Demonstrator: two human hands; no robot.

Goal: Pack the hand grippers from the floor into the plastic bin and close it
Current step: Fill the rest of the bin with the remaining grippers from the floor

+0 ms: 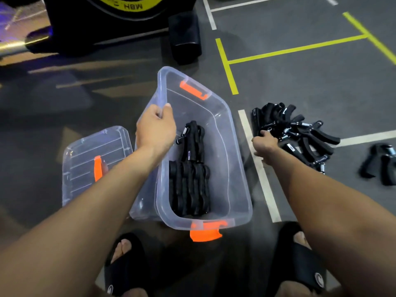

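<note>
Tilting bin: my left hand [156, 129] grips the plastic bin [233, 146] rim, fingers curled, so the opening faces the pile.
Right hand [265, 142]: fingers closing on hand grippers [300, 133] just beyond the fingertips.

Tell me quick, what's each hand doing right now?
Left hand: grip closed on the bin rim, tilting it.
Right hand: at the pile of grippers on the floor, fingers curled on one.
</note>
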